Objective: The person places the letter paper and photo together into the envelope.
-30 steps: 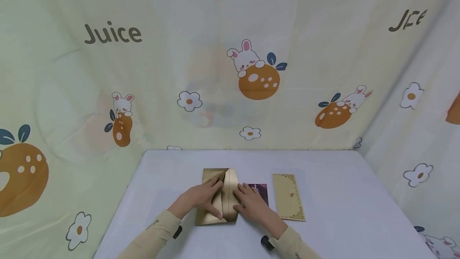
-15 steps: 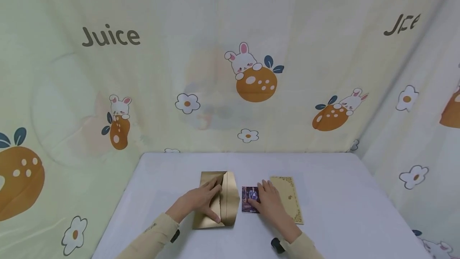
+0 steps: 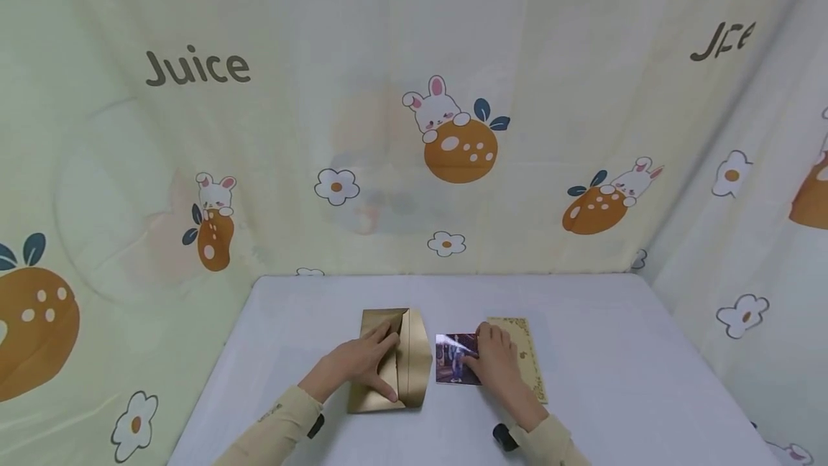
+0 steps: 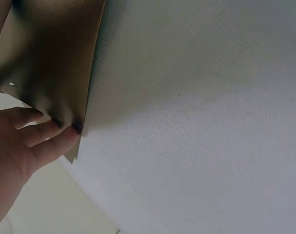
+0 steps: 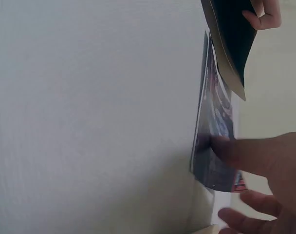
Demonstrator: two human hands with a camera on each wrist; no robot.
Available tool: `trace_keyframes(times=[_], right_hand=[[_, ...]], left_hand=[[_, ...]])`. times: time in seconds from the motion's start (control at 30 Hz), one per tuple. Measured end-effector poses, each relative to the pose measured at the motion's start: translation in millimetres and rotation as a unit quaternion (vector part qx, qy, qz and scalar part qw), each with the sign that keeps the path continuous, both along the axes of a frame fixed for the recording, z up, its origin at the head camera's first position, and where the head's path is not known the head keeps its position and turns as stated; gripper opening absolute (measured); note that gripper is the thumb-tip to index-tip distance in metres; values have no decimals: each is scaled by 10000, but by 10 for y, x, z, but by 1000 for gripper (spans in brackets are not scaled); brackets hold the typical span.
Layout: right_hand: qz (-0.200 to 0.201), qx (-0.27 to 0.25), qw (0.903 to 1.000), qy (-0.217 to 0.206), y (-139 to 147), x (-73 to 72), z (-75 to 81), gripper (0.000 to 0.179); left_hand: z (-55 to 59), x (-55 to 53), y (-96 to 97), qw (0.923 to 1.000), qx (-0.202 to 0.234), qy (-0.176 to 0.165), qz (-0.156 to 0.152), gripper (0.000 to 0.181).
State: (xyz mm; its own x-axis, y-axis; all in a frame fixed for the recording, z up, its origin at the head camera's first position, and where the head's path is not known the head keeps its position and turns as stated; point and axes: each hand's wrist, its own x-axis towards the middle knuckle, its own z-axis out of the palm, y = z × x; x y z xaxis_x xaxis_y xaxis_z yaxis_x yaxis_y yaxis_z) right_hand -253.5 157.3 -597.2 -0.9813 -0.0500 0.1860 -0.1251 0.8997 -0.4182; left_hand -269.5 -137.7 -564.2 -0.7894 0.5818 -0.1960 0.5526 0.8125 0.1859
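Observation:
A gold paper envelope lies on the table in the head view, its flap turned out to the right. My left hand is spread over it, thumb and fingers apart along its opening; the left wrist view shows the fingertips at the envelope's edge. To the right, my right hand holds a small glossy photo by its right side. In the right wrist view the thumb presses on the face of the photo, which looks slightly bowed, with the other fingers beyond its edge.
A cream card with an ornate gold border lies partly behind my right hand. All of this is on a white-covered table. A curtain printed with rabbits and oranges hangs behind and at the sides.
My right hand has left the envelope's flap, moved right to the photo and taken its right side. More of the flap and the photo now shows. My left hand stays on the envelope.

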Motion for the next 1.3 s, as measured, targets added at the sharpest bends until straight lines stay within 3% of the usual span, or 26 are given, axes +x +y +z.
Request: trace_keyframes(times=[0.2,0.33,0.47,0.7,0.93,1.07,1.3], right_hand=[[139,-1137,9934,-75,93,-68,40,17],[170,-1986,9795,-273,173,-115,119,14],[-50,-2447,9676,-619,257,-188,217,17],[-1,-2796,9570,-776,300,-277,377,20],[219,-3092,9470,-836,223,-250,316,16],[355,-3172,9449,-726,121,-212,294,13],[183,-3028,9472,-1041,-50,-212,272,15]], left_hand=[[43,6,-5,10000,48,-25,44,102],[46,1,-14,10000,55,-17,67,102],[55,-12,-14,10000,5,-24,48,102],[119,-24,-11,10000,47,-38,72,101],[65,-20,1,9998,37,-128,137,102],[51,-8,13,9998,16,-148,155,102],[39,14,17,9998,-33,-134,171,105]])
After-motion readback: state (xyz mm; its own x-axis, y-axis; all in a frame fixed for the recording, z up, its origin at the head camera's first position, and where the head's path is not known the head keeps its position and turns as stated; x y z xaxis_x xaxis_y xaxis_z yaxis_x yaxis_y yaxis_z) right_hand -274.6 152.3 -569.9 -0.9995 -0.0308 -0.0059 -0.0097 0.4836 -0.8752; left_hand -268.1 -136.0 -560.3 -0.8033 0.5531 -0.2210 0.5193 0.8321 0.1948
